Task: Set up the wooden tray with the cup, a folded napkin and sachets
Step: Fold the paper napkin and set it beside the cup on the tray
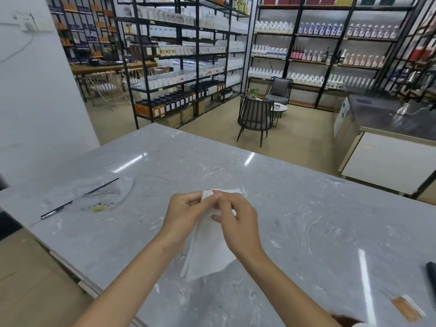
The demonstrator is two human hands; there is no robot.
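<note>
step: napkin fold | napkin (210,251) is held above the grey counter (306,208), top corner pinched by left hand (186,213) and right hand (238,223) | edges are best aligned before creasing | tray, cup: not seen

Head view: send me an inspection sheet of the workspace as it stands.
Surface: grey marble-look counter, glossy with light reflections.
Job's things: white napkin held above the counter, partly folded; orange sachet near the right edge; tray and cup not clearly seen.
Clutter: clear plastic bag with a black zip strip at left; dark object at the right edge.
Grippers: left hand and right hand both pinch the napkin's top.
Cables: nothing seen.
Surroundings: stocked shelves, grey chairs.
</note>
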